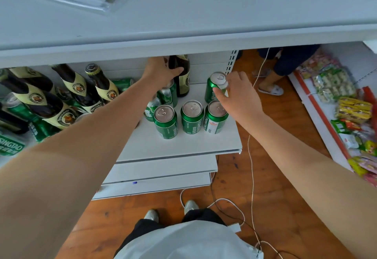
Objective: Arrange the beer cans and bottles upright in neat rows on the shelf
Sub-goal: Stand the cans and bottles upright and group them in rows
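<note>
Green cans: three Tsingtao cans [191,116] upright in a front row, more behind at 12 o'clock.
Right hand [237,93]: pinching the rim of a back-row can [216,87] — upright, 12 o'clock of the row's right end.
Left hand [161,70]: wrapped round a brown bottle [181,73], long axis vertical.
Still lying: Franziskaner bottles [67,95] and cans at 9 o'clock, nearer the left arm.
White shelf [183,146]: holding all of it — no crate or box.
</note>
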